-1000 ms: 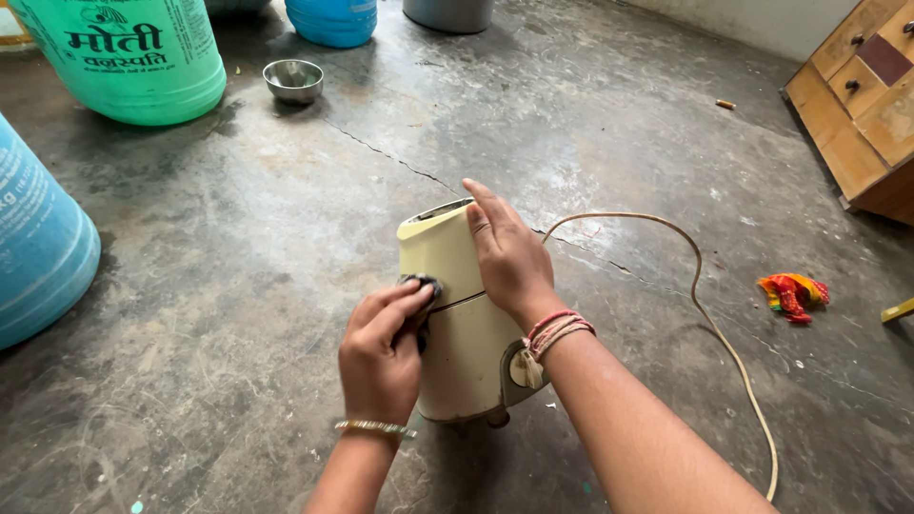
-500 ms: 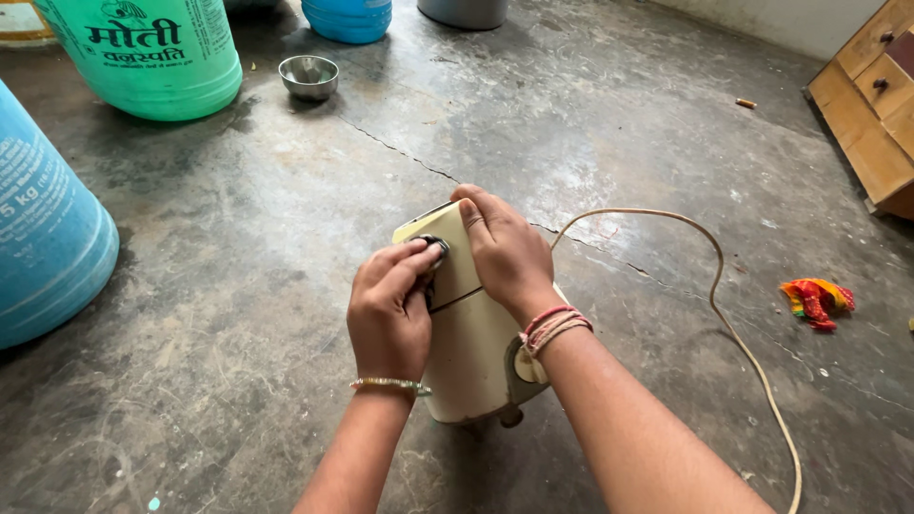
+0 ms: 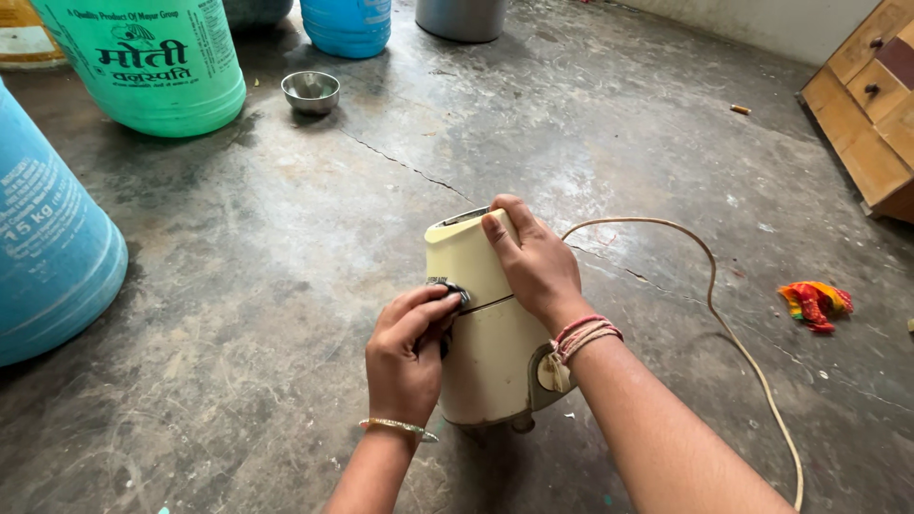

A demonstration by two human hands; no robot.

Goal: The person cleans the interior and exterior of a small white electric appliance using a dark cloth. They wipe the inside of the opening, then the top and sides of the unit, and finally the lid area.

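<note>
A cream-coloured mixer base (image 3: 486,357) lies tipped on the grey concrete floor (image 3: 286,247), its top end pointing away from me. My right hand (image 3: 533,262) rests over its upper side and grips it. My left hand (image 3: 407,352) presses a small dark cloth (image 3: 452,290) against the left side of the mixer base. A beige power cord (image 3: 714,286) loops away from the appliance to the right and runs back toward the lower right.
A large green plastic drum (image 3: 152,62) stands at the top left, with a blue drum (image 3: 48,238) at the left edge and another blue container (image 3: 347,24) behind. A small steel bowl (image 3: 310,90) sits near the green drum. A wooden drawer unit (image 3: 871,105) stands at the right; a coloured rag (image 3: 814,303) lies near it.
My left hand has slid down the mixer's side with the cloth. The view has shifted slightly; my right hand keeps its hold.
</note>
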